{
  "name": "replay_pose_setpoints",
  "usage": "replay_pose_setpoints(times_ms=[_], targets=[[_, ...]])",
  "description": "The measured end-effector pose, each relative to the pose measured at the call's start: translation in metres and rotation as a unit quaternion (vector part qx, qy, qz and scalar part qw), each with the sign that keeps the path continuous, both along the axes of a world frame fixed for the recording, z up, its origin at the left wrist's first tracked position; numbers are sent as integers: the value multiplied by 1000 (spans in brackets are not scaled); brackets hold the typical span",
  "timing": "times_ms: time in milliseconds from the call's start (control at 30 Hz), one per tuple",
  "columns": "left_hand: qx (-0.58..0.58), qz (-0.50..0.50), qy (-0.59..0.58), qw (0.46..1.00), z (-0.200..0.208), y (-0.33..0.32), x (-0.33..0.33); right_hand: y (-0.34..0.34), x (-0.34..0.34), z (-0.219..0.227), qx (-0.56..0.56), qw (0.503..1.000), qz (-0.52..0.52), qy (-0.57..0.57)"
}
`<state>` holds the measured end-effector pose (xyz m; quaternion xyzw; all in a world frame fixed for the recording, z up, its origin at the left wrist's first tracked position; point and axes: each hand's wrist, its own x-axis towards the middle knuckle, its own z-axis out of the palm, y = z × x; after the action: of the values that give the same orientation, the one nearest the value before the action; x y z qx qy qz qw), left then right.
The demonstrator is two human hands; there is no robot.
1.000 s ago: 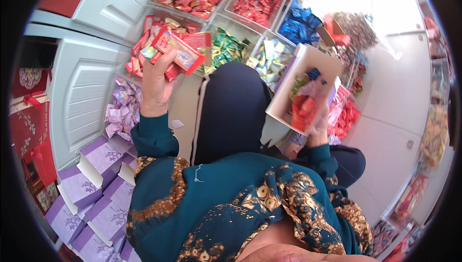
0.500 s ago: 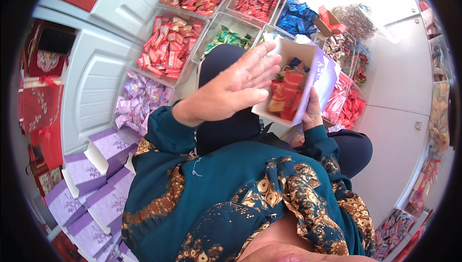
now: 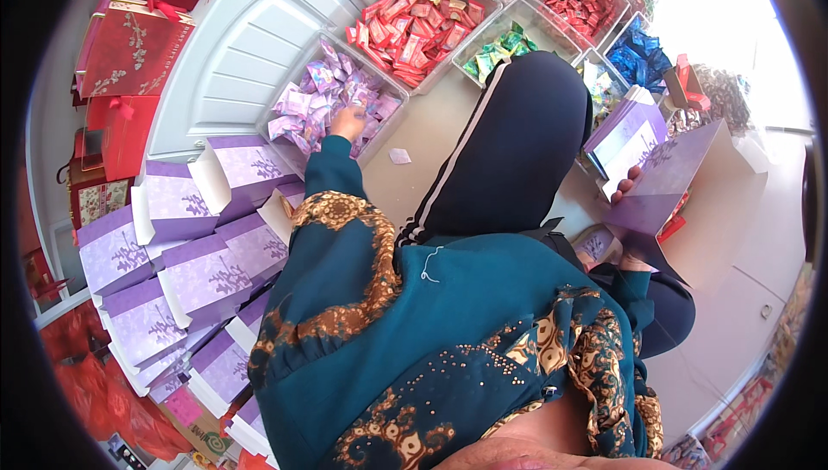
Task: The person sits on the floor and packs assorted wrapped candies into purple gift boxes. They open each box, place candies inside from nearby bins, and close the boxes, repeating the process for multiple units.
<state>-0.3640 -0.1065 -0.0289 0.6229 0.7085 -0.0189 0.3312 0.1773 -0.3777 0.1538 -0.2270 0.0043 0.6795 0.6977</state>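
My left hand reaches into a clear bin of purple-wrapped candies. Its fingers are closed at the surface of the pile, on what looks like one of the candies; the fingertips are partly hidden. On the other side, my right hand grips an open purple box, fingers showing at one edge and the wrist below it. The box is tilted, with its pale flap spread to the right. Red packets show inside; the rest of its contents is hidden.
Bins of red candies, green candies and blue candies stand ahead. Several purple boxes crowd the left. Flat purple cartons stand beyond my right hand. A small paper scrap lies on the floor.
My left hand, open beside the box before, has moved left and down into the purple candies. The view has turned left, and the box in my right hand now tilts with its flap spread.
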Motion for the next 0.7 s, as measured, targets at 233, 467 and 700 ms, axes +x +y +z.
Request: replay_pose_setpoints(times_ms=[233, 467, 700], targets=[[89, -91, 298, 946, -8, -35, -5, -13, 1, 9, 11, 999, 30, 40], [83, -140, 310, 937, -1, -33, -23, -13, 2, -6, 19, 999, 25, 34], [44, -183, 272, 944, 24, -17, -40, -10, -5, 0, 27, 995, 20, 96]])
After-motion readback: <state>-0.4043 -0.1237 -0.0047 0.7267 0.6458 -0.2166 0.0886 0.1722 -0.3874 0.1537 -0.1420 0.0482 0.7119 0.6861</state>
